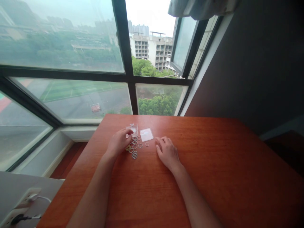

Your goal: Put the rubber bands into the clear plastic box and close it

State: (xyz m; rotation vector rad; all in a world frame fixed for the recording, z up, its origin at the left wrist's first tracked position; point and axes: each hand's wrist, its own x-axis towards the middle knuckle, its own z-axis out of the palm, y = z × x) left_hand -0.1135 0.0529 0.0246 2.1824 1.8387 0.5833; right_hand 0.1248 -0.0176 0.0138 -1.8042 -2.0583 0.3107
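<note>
The small rubber bands (133, 147) lie loose in a scatter just left of the frame's centre, on the reddish wooden table (213, 177). Just above them sits a small clear plastic box (133, 129), and to its right a flat clear lid (146, 134) lies on the table.

The left hand (118, 142) is curled, fingertips pinched against the box's near edge and resting at the top of the band scatter; it seems to grip the box or a band, but the pinch is too small to tell which. The right hand (167, 151) lies flat and open, palm down, holding nothing, just right of the bands.

Risks, as I judge them: the bands are light and springy, so a sweeping finger could flick 1 or more toward the table's left edge, which is near, and off onto the floor. The box is light and clear, so a nudge from the curled hand could tip it or slide it away. The lid, nearly invisible against the wood, could be knocked by the right hand.

Hard to make out: the exact count and colours of the bands, whether any already lie inside the box, and the left fingertips, which the knuckles hide. Both forearms are cut off at the frame's bottom. At lower left, a power strip with plugs (22, 209) is partly cropped.
</note>
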